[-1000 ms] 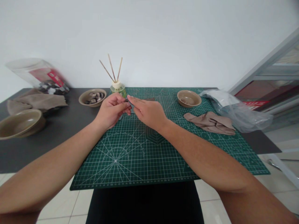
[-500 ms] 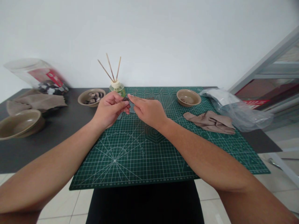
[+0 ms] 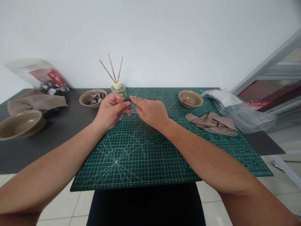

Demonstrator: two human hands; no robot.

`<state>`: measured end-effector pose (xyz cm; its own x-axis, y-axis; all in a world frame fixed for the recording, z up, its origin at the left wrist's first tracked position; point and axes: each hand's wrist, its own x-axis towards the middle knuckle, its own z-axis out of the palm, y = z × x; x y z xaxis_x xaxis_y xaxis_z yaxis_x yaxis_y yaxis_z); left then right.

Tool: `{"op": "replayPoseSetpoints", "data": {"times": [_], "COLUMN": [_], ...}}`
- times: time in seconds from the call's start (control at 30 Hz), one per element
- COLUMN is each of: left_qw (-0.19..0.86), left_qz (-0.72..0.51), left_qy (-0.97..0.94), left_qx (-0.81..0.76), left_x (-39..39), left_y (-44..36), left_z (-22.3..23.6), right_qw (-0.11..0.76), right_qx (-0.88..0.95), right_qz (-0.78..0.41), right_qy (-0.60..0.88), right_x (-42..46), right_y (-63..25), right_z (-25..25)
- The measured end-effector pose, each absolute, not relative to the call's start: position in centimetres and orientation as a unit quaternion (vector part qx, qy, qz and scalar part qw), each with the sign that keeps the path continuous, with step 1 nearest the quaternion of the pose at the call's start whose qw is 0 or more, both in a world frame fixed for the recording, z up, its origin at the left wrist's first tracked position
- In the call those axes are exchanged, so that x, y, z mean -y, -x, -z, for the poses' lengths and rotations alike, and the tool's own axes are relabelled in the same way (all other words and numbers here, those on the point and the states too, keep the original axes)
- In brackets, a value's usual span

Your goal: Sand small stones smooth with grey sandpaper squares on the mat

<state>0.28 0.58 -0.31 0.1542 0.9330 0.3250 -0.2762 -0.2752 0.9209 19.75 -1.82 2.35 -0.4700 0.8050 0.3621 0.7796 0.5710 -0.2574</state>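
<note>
Over the far part of the green cutting mat (image 3: 131,169), my two hands meet fingertip to fingertip. My left hand (image 3: 110,110) pinches a small dark piece (image 3: 127,100) between thumb and fingers; its kind is too small to tell. My right hand (image 3: 151,113) is closed, its forefinger stretched against the same spot. What its other fingers hold is hidden. Between and below the hands shows a flat grey-blue piece (image 3: 133,108), partly covered by the fingers. Left of my left hand, a tan bowl (image 3: 82,102) holds several dark and pale chips (image 3: 95,98).
A reed diffuser bottle (image 3: 119,88) stands just behind my left hand. Rightward are a bowl (image 3: 191,101) with a few small pieces, a crumpled brown cloth (image 3: 213,123) and a clear plastic bag (image 3: 244,113). Leftward lie another bowl (image 3: 35,125), a cloth (image 3: 39,103) and a tipped clear jar (image 3: 30,67).
The hands keep the same hold on the small dark piece, with hardly any visible movement. The whole view has shifted very slightly.
</note>
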Motion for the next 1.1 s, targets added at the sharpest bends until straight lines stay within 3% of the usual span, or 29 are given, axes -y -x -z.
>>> {"op": "replayPoseSetpoints", "data": {"times": [0.17,0.47,1.1], "left_qw": [0.520,0.567,0.561], "left_qz": [-0.607,-0.539,-0.508], "left_qy": [-0.535,-0.542,-0.585], "left_qx": [-0.274,-0.308,-0.292], "left_x": [-0.9,-1.0,-1.1], "left_y": [-0.1,0.0,0.1], "left_z": [0.2,1.0,1.1], "right_qw": [0.242,0.374,0.413], "right_qx": [0.832,0.809,0.813], "right_qz": [-0.048,-0.102,-0.147], "right_qy": [0.497,0.442,0.384], "right_x": [1.3,0.8,0.0], "right_y": [-20.2,-20.3,-20.0], "right_z": [-2.2,-0.9,0.2]}}
